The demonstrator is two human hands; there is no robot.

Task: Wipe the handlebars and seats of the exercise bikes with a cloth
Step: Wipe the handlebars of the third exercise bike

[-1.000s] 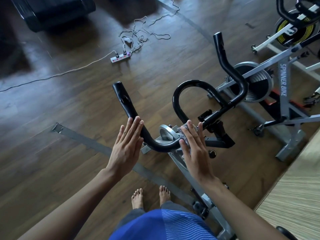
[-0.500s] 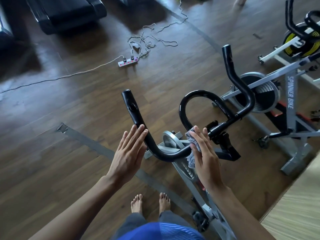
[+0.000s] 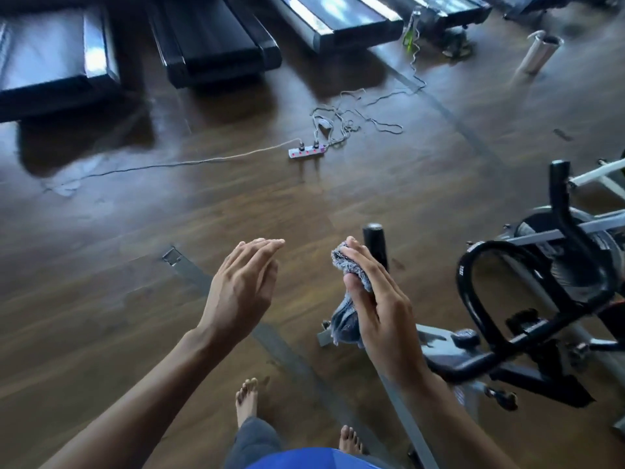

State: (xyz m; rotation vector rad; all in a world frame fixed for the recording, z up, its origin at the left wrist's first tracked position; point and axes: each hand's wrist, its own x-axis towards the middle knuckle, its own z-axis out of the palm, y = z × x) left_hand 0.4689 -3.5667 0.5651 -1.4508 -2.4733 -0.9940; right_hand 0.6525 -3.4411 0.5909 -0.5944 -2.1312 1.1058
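Observation:
My right hand (image 3: 380, 306) grips a grey cloth (image 3: 348, 299) and presses it against the left arm of the black handlebar (image 3: 375, 243), whose capped end pokes up just behind my fingers. The handlebar's centre loop (image 3: 473, 282) and right arm (image 3: 559, 198) curve away at the right. My left hand (image 3: 241, 289) hovers flat with fingers extended, left of the bar and touching nothing. No seat is in view.
A white power strip (image 3: 306, 152) with tangled cables lies on the dark wood floor ahead. Several black treadmills (image 3: 216, 45) line the back. A second bike's flywheel (image 3: 581, 258) and white frame (image 3: 595, 174) stand at the right. My bare feet (image 3: 247, 401) are below.
The view has tilted up and swung left. My right hand slid the cloth from the handlebar's centre bend up its left arm toward the tip. My left hand stays open beside the bar.

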